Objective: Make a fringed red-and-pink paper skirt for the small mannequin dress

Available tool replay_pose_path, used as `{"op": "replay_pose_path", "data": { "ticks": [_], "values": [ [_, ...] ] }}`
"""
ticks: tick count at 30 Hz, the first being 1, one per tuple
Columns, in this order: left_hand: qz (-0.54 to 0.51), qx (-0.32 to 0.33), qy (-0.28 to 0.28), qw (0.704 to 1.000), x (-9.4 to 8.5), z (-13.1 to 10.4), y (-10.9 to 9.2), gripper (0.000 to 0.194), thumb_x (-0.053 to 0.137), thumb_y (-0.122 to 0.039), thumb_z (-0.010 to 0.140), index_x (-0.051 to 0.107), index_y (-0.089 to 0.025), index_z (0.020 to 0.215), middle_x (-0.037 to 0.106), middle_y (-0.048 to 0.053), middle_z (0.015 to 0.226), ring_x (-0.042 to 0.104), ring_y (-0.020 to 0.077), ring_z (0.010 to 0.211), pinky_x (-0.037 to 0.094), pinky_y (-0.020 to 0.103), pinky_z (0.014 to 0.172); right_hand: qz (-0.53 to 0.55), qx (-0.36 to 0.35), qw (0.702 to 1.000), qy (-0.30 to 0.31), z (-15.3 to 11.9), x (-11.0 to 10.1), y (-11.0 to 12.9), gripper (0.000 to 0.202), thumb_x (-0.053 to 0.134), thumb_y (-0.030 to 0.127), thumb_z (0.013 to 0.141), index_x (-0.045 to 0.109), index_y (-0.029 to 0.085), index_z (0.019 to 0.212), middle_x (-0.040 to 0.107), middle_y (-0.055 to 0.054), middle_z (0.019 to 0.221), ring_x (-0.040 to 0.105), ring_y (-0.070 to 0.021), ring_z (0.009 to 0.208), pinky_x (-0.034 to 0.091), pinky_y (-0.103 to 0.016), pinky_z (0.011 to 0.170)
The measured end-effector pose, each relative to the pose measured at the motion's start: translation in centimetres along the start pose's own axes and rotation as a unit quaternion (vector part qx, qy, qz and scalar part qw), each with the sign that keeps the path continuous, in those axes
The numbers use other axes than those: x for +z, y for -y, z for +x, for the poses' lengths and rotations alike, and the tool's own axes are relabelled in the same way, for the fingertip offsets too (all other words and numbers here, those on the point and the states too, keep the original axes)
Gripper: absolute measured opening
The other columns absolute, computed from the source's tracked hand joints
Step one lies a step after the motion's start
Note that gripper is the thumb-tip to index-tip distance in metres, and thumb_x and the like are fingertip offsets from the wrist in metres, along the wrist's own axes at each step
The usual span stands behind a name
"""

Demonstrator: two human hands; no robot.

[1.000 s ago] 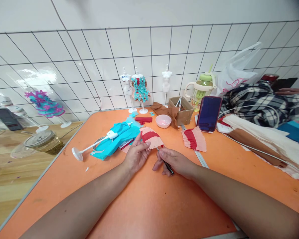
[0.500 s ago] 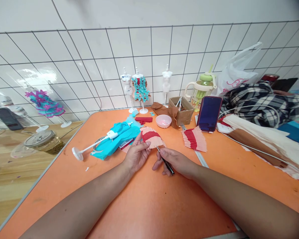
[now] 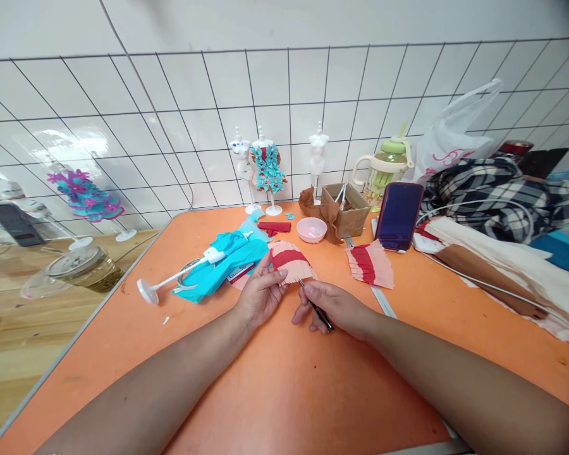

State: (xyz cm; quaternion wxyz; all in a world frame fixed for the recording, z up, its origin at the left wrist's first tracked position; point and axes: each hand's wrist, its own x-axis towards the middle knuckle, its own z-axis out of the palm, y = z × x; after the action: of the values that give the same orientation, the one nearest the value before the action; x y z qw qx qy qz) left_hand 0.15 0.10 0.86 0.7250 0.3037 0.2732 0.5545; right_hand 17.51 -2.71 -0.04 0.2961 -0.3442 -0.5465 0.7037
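Looking down from the head view, I see everything gather around the pink bowl on the orange table. Just nearer to the person than that bowl, and slightly left, a pleated paper piece, pale peach with a red band, is up in the left hand. The left thumb and fingers are pinched together on its left side. The right hand, nearer to the person than the bowl, has thumb and fingers closed round a slim, dark-handled tool; its tip meets the piece's lower edge, too small for me to tell whether it is parted.

A second pleated piece in the same colours lies right of the bowl and a little nearer. Left of the bowl there's a folded red strip, and farther left, bright blue paper with a white stand lying across it. Brown paper sits right beside the bowl, against a cardboard box. Behind the bowl rises a bare white dress form; behind it and to the left stands one covered in blue bows. A phone leans well to the bowl's right.
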Motion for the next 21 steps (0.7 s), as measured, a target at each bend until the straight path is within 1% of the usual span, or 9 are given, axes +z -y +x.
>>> {"op": "replay_pose_path", "data": {
  "ticks": [6, 13, 17, 19, 21],
  "values": [
    [0.007, -0.003, -0.005, 1.0, 0.0, 0.03, 0.02, 0.063, 0.072, -0.003, 0.068, 0.052, -0.027, 0.123, 0.067, -0.003, 0.085, 0.062, 0.007, 0.065, 0.048, 0.014, 0.053, -0.01, 0.002, 1.0, 0.001, -0.05, -0.05, -0.01, 0.045, 0.045, 0.065, 0.088, 0.045, 0.021, 0.081, 0.075, -0.007, 0.083, 0.046, -0.0064, 0.039, 0.047, -0.025, 0.053],
    [0.011, 0.0, 0.0, 1.0, -0.07, 0.13, 0.0, 0.064, 0.07, -0.003, 0.067, 0.052, -0.026, 0.125, 0.065, -0.003, 0.078, 0.06, 0.008, 0.062, 0.046, 0.016, 0.052, -0.02, 0.005, 1.0, 0.007, 0.0, 0.04, -0.05, 0.044, 0.047, 0.065, 0.087, 0.043, 0.021, 0.081, 0.075, -0.005, 0.082, 0.042, -0.005, 0.038, 0.049, -0.026, 0.055],
    [0.004, 0.006, -0.003, 1.0, 0.0, 0.2, -0.14, 0.065, 0.07, -0.003, 0.067, 0.053, -0.027, 0.125, 0.066, -0.003, 0.082, 0.061, 0.0074, 0.063, 0.046, 0.016, 0.053, -0.024, 0.008, 1.0, 0.017, 0.05, -0.04, 0.07, 0.045, 0.048, 0.065, 0.087, 0.042, 0.021, 0.08, 0.075, -0.004, 0.079, 0.043, -0.0055, 0.038, 0.046, -0.025, 0.052],
    [0.002, 0.008, -0.009, 1.0, 0.02, 0.2, -0.21, 0.065, 0.07, -0.004, 0.066, 0.053, -0.027, 0.124, 0.067, -0.003, 0.084, 0.061, 0.007, 0.063, 0.046, 0.016, 0.053, -0.012, 0.012, 1.0, 0.008, 0.03, -0.08, 0.09, 0.045, 0.047, 0.065, 0.087, 0.044, 0.021, 0.081, 0.075, -0.005, 0.08, 0.046, -0.0062, 0.039, 0.046, -0.025, 0.051],
    [0.002, 0.007, -0.014, 1.0, 0.0, 0.18, -0.25, 0.065, 0.07, -0.004, 0.066, 0.053, -0.028, 0.124, 0.068, -0.004, 0.086, 0.062, 0.0066, 0.062, 0.046, 0.015, 0.052, 0.004, 0.022, 1.0, -0.004, 0.0, -0.1, 0.04, 0.047, 0.047, 0.067, 0.086, 0.046, 0.02, 0.084, 0.076, -0.007, 0.084, 0.051, -0.008, 0.041, 0.044, -0.024, 0.048]
  ]
}}
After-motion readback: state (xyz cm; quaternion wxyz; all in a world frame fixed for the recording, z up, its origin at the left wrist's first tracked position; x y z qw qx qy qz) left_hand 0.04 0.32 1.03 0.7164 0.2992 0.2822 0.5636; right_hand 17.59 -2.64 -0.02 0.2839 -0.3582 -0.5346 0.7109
